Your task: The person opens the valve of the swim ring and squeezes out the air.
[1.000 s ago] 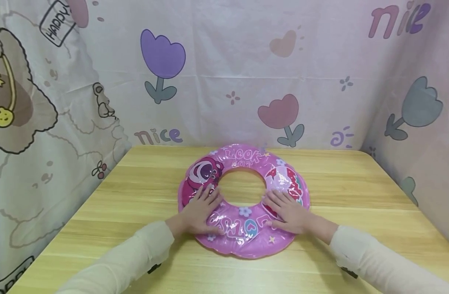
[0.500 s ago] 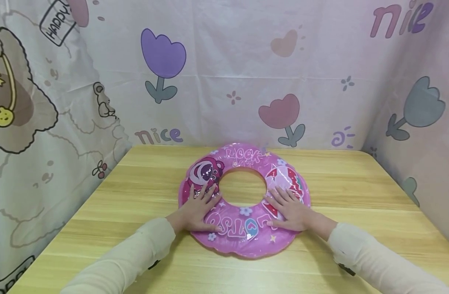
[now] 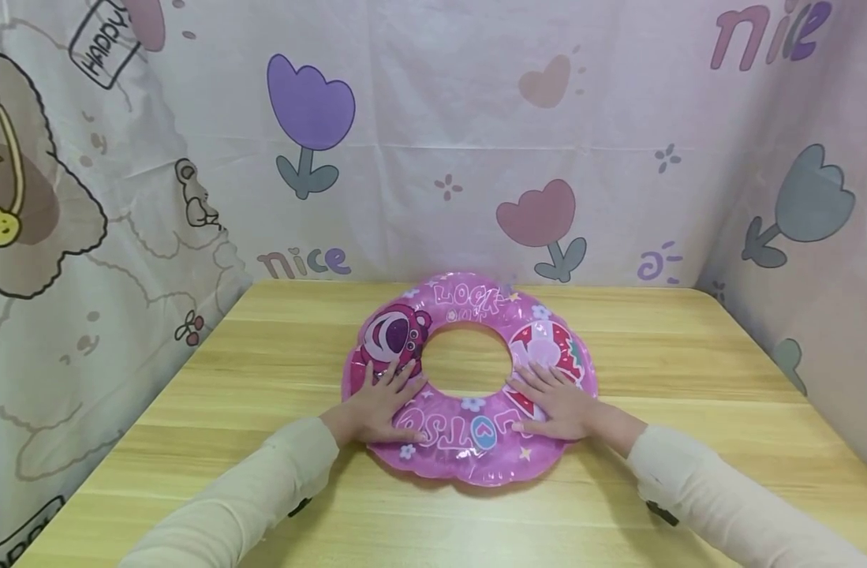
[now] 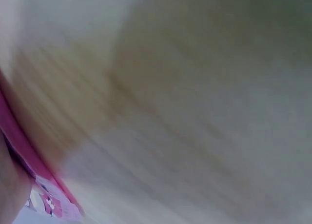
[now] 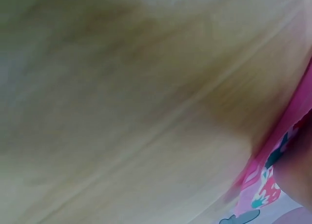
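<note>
A pink inflatable swim ring (image 3: 469, 461) lies flat on the wooden table, printed with a bear, a strawberry, flowers and white lettering. My left hand (image 3: 382, 406) rests on its left side below the bear, fingers spread and straight. On the opposite side my right hand (image 3: 557, 402) lies over the strawberry print, its fingers also extended. Both thumbs point inward across the lettering nearest me. The left wrist view catches the ring's pink edge (image 4: 24, 146) beside part of the hand. At the right border of the right wrist view, the ring (image 5: 287, 116) shows with its strawberry print.
The light wooden table (image 3: 213, 465) surrounds the ring. Behind it hangs a pale cloth (image 3: 419, 102) printed with tulips and hearts, close to the table's back edge. More printed cloth (image 3: 121, 315) hangs along the left, and again on the right.
The ring's near edge has risen slightly in the head view, and its near outline looks more puckered. Both hands stay on the ring, with slight shifts of the fingers.
</note>
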Demonstrator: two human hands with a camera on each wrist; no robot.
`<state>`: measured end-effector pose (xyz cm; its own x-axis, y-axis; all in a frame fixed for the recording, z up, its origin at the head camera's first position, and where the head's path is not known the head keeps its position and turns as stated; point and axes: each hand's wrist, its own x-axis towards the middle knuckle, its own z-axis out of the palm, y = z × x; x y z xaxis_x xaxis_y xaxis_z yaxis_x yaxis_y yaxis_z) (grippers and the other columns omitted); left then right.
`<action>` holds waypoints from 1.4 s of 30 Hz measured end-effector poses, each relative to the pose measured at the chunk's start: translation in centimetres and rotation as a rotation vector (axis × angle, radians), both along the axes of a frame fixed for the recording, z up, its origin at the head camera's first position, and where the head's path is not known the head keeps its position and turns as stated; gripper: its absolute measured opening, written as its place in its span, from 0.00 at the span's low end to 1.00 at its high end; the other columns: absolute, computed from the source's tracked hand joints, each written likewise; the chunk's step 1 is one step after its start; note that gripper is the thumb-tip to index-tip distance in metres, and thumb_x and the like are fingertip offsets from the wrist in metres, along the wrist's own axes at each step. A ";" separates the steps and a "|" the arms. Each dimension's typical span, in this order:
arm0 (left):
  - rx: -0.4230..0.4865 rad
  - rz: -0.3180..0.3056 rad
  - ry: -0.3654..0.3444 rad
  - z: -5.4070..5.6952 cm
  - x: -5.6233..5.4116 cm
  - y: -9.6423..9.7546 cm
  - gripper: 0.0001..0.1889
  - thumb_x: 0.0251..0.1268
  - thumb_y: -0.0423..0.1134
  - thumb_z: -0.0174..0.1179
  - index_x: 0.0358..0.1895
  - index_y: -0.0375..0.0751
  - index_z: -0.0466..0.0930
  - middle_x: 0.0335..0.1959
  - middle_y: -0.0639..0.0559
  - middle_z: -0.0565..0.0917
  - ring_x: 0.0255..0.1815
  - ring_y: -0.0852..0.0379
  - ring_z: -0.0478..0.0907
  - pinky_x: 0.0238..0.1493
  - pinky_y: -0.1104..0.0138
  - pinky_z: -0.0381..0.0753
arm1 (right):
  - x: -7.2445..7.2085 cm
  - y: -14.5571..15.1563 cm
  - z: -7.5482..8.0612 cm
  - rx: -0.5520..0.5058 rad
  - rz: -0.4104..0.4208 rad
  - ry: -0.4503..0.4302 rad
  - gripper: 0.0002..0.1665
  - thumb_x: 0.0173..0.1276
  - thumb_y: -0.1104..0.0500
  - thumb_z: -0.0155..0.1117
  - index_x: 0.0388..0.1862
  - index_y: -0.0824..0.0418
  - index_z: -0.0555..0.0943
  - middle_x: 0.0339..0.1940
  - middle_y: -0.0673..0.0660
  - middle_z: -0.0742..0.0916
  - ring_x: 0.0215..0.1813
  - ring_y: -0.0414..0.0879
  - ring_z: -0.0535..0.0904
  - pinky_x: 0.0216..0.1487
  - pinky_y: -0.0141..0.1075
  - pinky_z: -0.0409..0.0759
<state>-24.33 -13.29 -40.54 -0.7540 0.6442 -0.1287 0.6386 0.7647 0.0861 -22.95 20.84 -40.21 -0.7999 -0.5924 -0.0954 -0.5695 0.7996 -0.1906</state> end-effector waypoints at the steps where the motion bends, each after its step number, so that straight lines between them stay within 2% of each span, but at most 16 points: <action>1: 0.002 0.001 -0.010 0.1 0.0 0.0 0.49 0.54 0.76 0.42 0.74 0.49 0.45 0.76 0.41 0.42 0.75 0.34 0.36 0.65 0.32 0.33 | -0.1 0.0 0.1 0.000 -0.003 -0.008 0.46 0.64 0.32 0.48 0.73 0.57 0.55 0.75 0.64 0.54 0.75 0.64 0.43 0.72 0.60 0.42; 9: 0.115 0.006 -0.090 0.8 -0.3 -0.4 0.38 0.66 0.66 0.37 0.73 0.48 0.50 0.76 0.42 0.46 0.75 0.36 0.40 0.68 0.35 0.34 | -0.3 0.1 0.3 -0.037 -0.023 -0.054 0.46 0.63 0.33 0.50 0.73 0.56 0.57 0.75 0.64 0.56 0.75 0.65 0.46 0.71 0.61 0.44; 17: 0.121 0.072 -0.133 1.0 -0.2 -0.1 0.35 0.68 0.63 0.37 0.73 0.52 0.50 0.76 0.45 0.46 0.75 0.38 0.39 0.68 0.36 0.36 | -0.4 0.1 0.7 -0.036 -0.016 -0.048 0.45 0.64 0.33 0.50 0.72 0.56 0.58 0.74 0.64 0.58 0.75 0.65 0.47 0.71 0.61 0.45; 23: 0.120 0.088 -0.149 1.3 0.3 0.6 0.35 0.68 0.63 0.37 0.73 0.50 0.51 0.76 0.43 0.46 0.75 0.36 0.40 0.68 0.35 0.38 | -0.7 0.0 0.8 -0.038 -0.029 0.003 0.35 0.71 0.39 0.43 0.69 0.57 0.63 0.73 0.64 0.61 0.74 0.65 0.50 0.70 0.64 0.46; 28: 0.058 0.076 -0.095 1.6 1.0 1.6 0.34 0.69 0.62 0.38 0.72 0.48 0.53 0.74 0.40 0.51 0.73 0.34 0.47 0.69 0.39 0.46 | -0.9 0.1 1.0 -0.027 -0.052 0.061 0.30 0.73 0.41 0.41 0.66 0.56 0.69 0.70 0.67 0.66 0.72 0.66 0.55 0.68 0.64 0.50; 32: -0.004 0.027 -0.021 1.9 1.6 2.2 0.34 0.69 0.62 0.39 0.71 0.45 0.56 0.72 0.37 0.56 0.72 0.33 0.52 0.70 0.40 0.47 | -1.1 0.3 1.3 0.008 -0.067 0.081 0.30 0.73 0.40 0.40 0.65 0.54 0.70 0.69 0.68 0.66 0.71 0.67 0.57 0.69 0.62 0.51; 42: -0.021 -0.095 0.114 1.4 3.9 3.2 0.34 0.67 0.64 0.38 0.71 0.48 0.57 0.69 0.36 0.62 0.68 0.31 0.59 0.68 0.42 0.56 | -1.9 0.7 1.7 0.112 -0.143 0.101 0.34 0.70 0.35 0.39 0.66 0.52 0.69 0.70 0.68 0.65 0.72 0.66 0.55 0.70 0.63 0.49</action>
